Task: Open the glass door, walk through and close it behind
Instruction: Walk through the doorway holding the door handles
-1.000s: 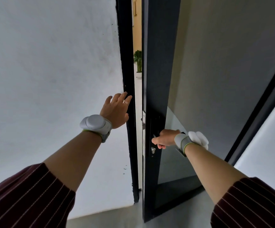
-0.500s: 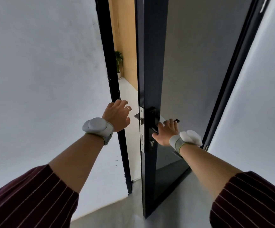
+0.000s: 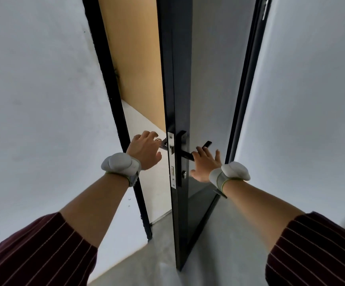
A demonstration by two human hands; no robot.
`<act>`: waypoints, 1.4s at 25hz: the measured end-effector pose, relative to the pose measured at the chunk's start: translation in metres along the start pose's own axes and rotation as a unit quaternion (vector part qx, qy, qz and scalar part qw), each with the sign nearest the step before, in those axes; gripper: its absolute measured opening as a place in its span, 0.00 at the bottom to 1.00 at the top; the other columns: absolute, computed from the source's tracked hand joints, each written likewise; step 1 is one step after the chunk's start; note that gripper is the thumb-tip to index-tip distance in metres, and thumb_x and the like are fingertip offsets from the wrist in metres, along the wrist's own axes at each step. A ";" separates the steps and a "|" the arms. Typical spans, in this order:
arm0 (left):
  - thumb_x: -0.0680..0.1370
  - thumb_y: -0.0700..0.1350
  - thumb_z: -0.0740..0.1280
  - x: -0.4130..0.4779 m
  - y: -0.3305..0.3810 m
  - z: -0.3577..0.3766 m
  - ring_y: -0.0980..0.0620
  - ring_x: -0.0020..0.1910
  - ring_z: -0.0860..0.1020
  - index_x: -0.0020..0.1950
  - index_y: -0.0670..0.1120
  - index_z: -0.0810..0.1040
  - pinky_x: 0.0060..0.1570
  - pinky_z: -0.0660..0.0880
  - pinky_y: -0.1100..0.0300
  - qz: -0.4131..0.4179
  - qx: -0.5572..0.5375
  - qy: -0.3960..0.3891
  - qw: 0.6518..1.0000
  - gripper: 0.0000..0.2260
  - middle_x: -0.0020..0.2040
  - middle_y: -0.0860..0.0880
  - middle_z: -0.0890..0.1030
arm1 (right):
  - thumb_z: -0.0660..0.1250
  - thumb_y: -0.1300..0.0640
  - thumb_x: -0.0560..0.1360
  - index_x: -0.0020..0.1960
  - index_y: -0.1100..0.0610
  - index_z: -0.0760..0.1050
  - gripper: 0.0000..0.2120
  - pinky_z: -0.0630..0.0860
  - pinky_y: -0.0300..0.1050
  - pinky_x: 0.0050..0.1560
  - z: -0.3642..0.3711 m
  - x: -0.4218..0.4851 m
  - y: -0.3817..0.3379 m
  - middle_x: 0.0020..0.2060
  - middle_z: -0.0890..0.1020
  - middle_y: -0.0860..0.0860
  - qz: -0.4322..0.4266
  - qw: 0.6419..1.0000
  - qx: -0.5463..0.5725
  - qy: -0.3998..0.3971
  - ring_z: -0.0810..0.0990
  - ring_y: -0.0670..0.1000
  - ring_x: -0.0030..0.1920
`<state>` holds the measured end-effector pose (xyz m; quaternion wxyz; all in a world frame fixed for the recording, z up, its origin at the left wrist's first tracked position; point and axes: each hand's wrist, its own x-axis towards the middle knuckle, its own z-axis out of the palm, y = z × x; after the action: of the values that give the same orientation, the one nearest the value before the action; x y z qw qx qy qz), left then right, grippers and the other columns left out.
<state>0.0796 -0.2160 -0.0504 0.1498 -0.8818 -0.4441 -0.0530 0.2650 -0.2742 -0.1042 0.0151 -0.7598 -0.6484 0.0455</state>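
A tan wall (image 3: 134, 58) shows beyond grey walls (image 3: 39, 100) and floor (image 3: 219, 234).

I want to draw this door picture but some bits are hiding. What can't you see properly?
Head view only:
- The far-side handle: mostly covered by the left hand.
- Near handle: its middle sits under the right hand fingers.
- Door top: cut off by the picture's upper edge.
- Room beyond: only a narrow strip shows through the gap.

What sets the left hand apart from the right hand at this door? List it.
The left hand reaches the handle on the far side of the door; the right hand lies at the near handle. The left hand's fingers curl and bear a ring; the right hand's fingers are spread, bare. Both wear a white wrist device.
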 end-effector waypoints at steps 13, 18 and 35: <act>0.79 0.49 0.59 0.000 0.051 -0.002 0.46 0.69 0.68 0.67 0.47 0.73 0.66 0.68 0.50 0.043 -0.038 -0.008 0.998 0.18 0.70 0.48 0.71 | 0.61 0.52 0.78 0.78 0.54 0.54 0.31 0.39 0.66 0.75 -0.001 -0.055 0.053 0.80 0.47 0.50 0.055 0.998 0.014 -0.007 0.45 0.57 0.79; 0.78 0.49 0.59 -0.006 0.081 -0.005 0.46 0.69 0.68 0.70 0.45 0.69 0.66 0.69 0.50 0.079 -0.025 -0.034 0.996 0.21 0.71 0.47 0.70 | 0.60 0.52 0.77 0.77 0.52 0.55 0.30 0.38 0.67 0.74 -0.005 -0.075 0.079 0.80 0.48 0.49 0.073 0.997 -0.005 -0.007 0.46 0.58 0.79; 0.77 0.49 0.61 0.000 0.194 -0.002 0.45 0.73 0.63 0.76 0.46 0.58 0.69 0.65 0.46 0.169 -0.012 -0.087 0.982 0.28 0.76 0.48 0.64 | 0.60 0.53 0.77 0.78 0.49 0.53 0.31 0.37 0.71 0.71 -0.011 -0.133 0.169 0.79 0.49 0.45 0.121 0.992 -0.006 -0.020 0.46 0.59 0.79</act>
<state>0.2349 -0.3259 -0.0908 0.1069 -0.9471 -0.2994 0.0447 0.4120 -0.4315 -0.1002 -0.0083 -0.8319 -0.5518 0.0584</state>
